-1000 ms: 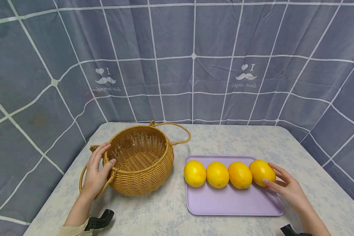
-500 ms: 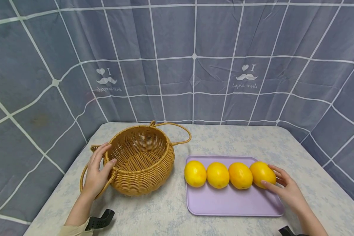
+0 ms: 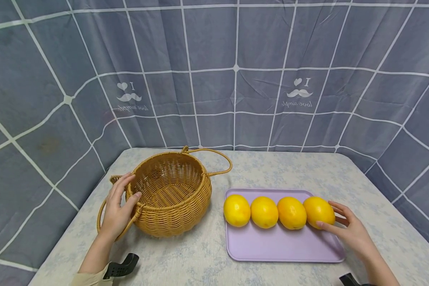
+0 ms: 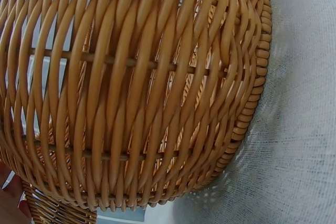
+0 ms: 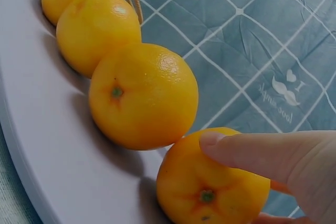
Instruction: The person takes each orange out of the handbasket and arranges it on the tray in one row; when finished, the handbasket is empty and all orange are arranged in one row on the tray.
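My left hand point(image 3: 117, 212) holds the left rim of a round wicker basket point(image 3: 175, 216), its thumb and fingers reaching over the edge. Woven basket wall point(image 4: 126, 87) fills most of the left wrist view, where only a bit of that hand shows at the lower left. On the right, several oranges stand in a row on a lilac tray point(image 3: 282, 248). My right hand point(image 3: 352, 230) holds the rightmost orange point(image 3: 319, 212), with the thumb in front and the fingers around its right side. In the right wrist view, the thumb presses on that orange point(image 5: 210, 182); the other fingers are mostly hidden.
Two loop handles belong to the basket; the right one point(image 3: 223, 171) sticks out over the table point(image 3: 186, 260) toward the tray. A grey-blue checked curtain point(image 3: 214, 91) encloses the back and sides. Black straps point(image 3: 123, 267) sit at the wrists.
The right thumb has slid slightly lower on the rightmost orange, which has shifted a touch downward in the head view. The left hand and basket have stayed in place.
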The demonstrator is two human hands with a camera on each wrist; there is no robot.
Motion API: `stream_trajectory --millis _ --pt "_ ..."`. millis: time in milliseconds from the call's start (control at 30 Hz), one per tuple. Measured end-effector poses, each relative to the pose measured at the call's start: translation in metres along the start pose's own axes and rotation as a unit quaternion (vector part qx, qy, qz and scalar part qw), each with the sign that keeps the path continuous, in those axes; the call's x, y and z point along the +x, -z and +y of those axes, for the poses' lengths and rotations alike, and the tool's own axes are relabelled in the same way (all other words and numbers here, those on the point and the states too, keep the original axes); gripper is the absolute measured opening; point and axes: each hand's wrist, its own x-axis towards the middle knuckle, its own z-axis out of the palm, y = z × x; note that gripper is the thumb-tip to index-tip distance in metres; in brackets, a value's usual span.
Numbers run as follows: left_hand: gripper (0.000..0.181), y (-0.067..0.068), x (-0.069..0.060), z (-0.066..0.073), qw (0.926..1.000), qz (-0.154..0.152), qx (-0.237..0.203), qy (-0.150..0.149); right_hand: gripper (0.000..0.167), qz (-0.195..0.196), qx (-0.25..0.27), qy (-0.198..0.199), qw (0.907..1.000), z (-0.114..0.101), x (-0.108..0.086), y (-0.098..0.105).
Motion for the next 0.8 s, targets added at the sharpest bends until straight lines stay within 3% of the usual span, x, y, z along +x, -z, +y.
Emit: stream_trajectory --millis 433,600,800 --pt "0.050 0.006 -0.001 0.005 0.9993 -0.019 0.033 0.006 0.076 -0.006 -0.036 0.043 0.9984 -0.002 0.001 0.012" --pt "0.051 0.014 0.001 0.010 0.9954 -0.055 0.079 -0.005 0.072 -0.019 -0.056 0.057 0.9966 -0.013 0.006 0.020" --pt "0.052 0.029 0.008 0.020 0.9807 -0.127 0.147 -0.023 0.071 -0.049 -0.082 0.070 0.9930 -0.033 0.015 0.027"
